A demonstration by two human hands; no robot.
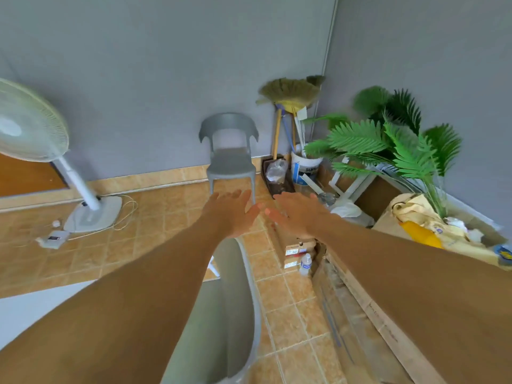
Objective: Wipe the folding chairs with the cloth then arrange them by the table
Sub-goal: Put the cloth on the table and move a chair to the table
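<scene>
A grey plastic chair (230, 151) stands upright against the far grey wall, facing me. A second grey chair (224, 314) is right below me, its curved back partly hidden under my arms. Both my arms reach forward over it. My left hand (235, 212) and my right hand (296, 214) are spread flat with fingers apart, side by side, holding nothing. The hands hover in front of the far chair's legs, apart from it. No cloth is in view. A white surface (33, 309) shows at the lower left, perhaps the table.
A white standing fan (41, 134) with its cord stands at left. Brooms (288, 106), a dustpan and a white bucket (304, 164) fill the corner. A green plant (388, 142), cardboard boxes (374, 314), bags and a water bottle (305, 264) line the right side. The floor is orange tile.
</scene>
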